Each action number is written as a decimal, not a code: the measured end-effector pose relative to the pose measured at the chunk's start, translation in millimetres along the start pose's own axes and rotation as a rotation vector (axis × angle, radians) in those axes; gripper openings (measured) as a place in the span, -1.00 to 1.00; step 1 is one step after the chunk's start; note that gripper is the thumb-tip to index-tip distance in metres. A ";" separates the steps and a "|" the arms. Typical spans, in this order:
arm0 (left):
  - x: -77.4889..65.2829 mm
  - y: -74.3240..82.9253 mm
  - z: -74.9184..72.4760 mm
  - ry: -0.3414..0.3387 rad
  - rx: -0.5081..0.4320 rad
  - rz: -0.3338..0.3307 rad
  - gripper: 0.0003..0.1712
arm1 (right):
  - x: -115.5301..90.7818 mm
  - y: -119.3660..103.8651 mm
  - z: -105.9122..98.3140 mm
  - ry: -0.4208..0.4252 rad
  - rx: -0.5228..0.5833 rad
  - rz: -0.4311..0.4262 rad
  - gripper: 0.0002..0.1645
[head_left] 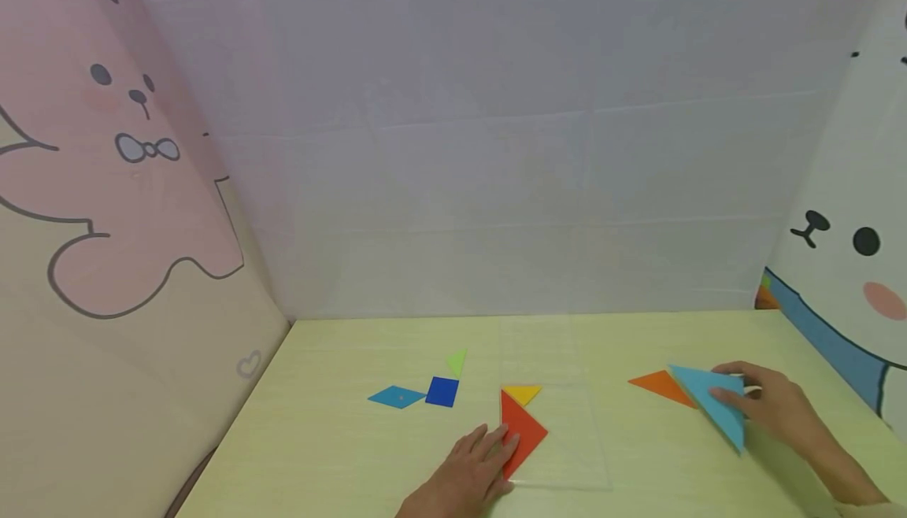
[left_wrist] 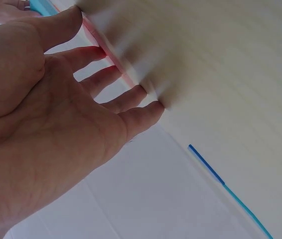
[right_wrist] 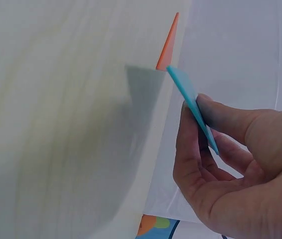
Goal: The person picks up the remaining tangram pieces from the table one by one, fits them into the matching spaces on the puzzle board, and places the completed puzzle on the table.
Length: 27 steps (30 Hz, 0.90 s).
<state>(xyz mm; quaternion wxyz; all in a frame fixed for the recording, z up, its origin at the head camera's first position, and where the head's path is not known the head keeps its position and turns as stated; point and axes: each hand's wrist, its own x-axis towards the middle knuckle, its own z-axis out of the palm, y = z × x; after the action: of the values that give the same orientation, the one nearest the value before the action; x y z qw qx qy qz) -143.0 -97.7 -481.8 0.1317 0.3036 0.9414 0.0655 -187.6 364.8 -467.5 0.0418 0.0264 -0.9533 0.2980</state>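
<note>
My left hand (head_left: 464, 471) rests its fingertips on the left edge of a red triangle (head_left: 526, 433) that lies on the table. A small yellow triangle (head_left: 520, 393) lies against the red one's upper side. Over to the right, my right hand (head_left: 782, 412) pinches a large light blue triangle (head_left: 697, 384) between thumb and fingers. In the right wrist view this light blue triangle (right_wrist: 187, 89) is tilted above the table, its shadow falling below. An orange triangle (head_left: 662, 386) lies just left of it, partly overlapped in the head view.
Left of the red triangle lie a dark blue square (head_left: 442, 392), a blue parallelogram (head_left: 395, 397) and a small green triangle (head_left: 457, 362). A faint rectangular outline surrounds the red and yellow pieces on the pale table (head_left: 319, 455). A light curtain (head_left: 453, 187) borders the back.
</note>
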 end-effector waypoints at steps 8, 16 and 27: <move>1.0 0.7 0.7 -0.021 -0.001 -0.021 -0.28 | -3.4 -12.6 1.6 0.010 0.053 -0.049 -0.54; 1.3 1.7 0.0 -0.036 -0.017 -0.036 -0.28 | -6.4 -18.5 6.8 -0.021 0.111 -0.080 -0.58; 1.9 2.1 -0.6 -0.033 -0.012 -0.034 -0.29 | -4.2 -28.5 14.9 -0.068 0.183 -0.155 -0.64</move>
<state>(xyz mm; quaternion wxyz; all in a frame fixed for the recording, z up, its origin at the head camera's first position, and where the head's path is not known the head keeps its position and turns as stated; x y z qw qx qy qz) -143.5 -95.0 -481.1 0.1501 0.2878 0.9437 0.0641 -182.2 333.0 -463.9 0.0296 0.1139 -0.9181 0.3785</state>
